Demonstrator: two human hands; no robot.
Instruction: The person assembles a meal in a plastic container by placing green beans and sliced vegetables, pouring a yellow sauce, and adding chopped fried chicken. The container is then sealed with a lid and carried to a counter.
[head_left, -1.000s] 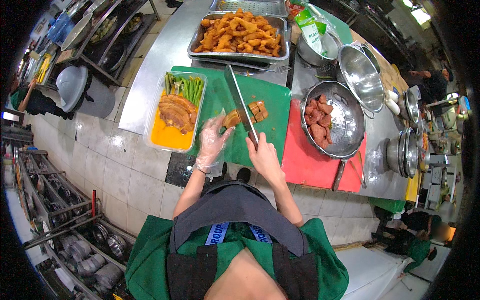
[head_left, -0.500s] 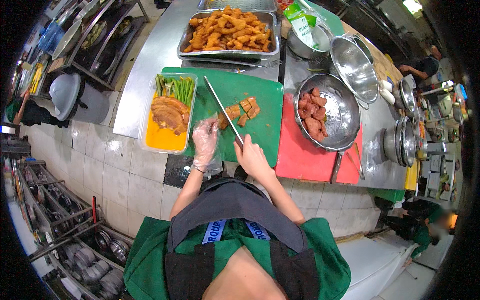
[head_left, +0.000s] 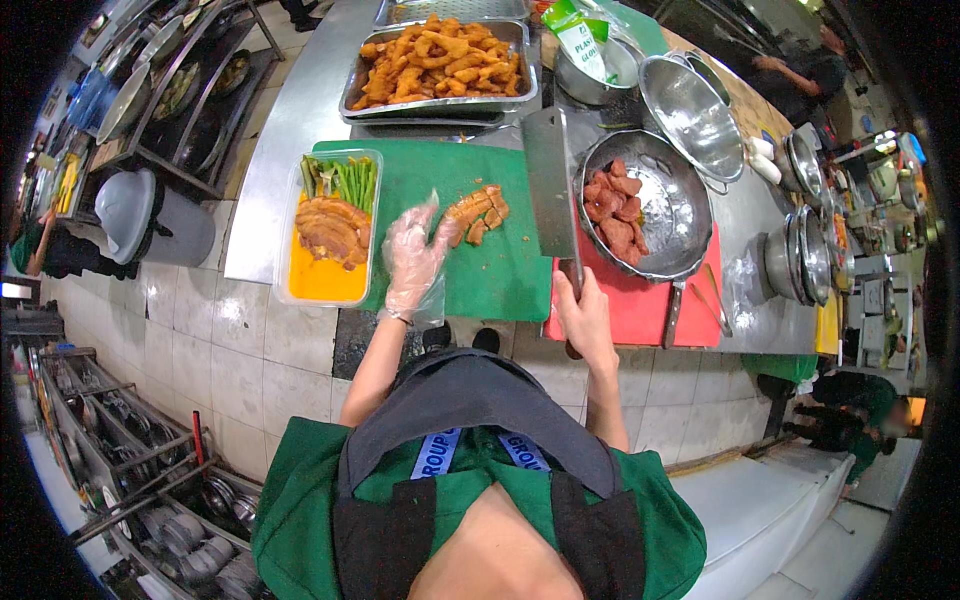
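My right hand (head_left: 588,318) grips the handle of a broad cleaver (head_left: 547,185). Its blade is raised, pointing away from me, over the right edge of a green cutting board (head_left: 480,290). On that board lies a small group of cut browned meat pieces (head_left: 482,213). My left hand (head_left: 412,262), in a clear plastic glove, is open just left of the meat, thumb and fingers apart; whether it touches the meat I cannot tell. Left of it, a clear plastic container (head_left: 370,262) holds sliced meat (head_left: 330,232), green vegetable stalks (head_left: 350,182) and yellow-orange sauce (head_left: 325,284).
A metal pan (head_left: 680,200) with reddish meat chunks (head_left: 614,205) rests on a red board (head_left: 625,312), tongs (head_left: 718,300) beside it. Behind stand a tray of fried strips (head_left: 440,65) and metal bowls (head_left: 690,110). A lidded grey bin (head_left: 170,225) stands on the floor at left.
The cleaver has lifted off the meat and swung right, its blade now turned flat to view. My left hand's fingers have spread, and the meat pieces lie closer together.
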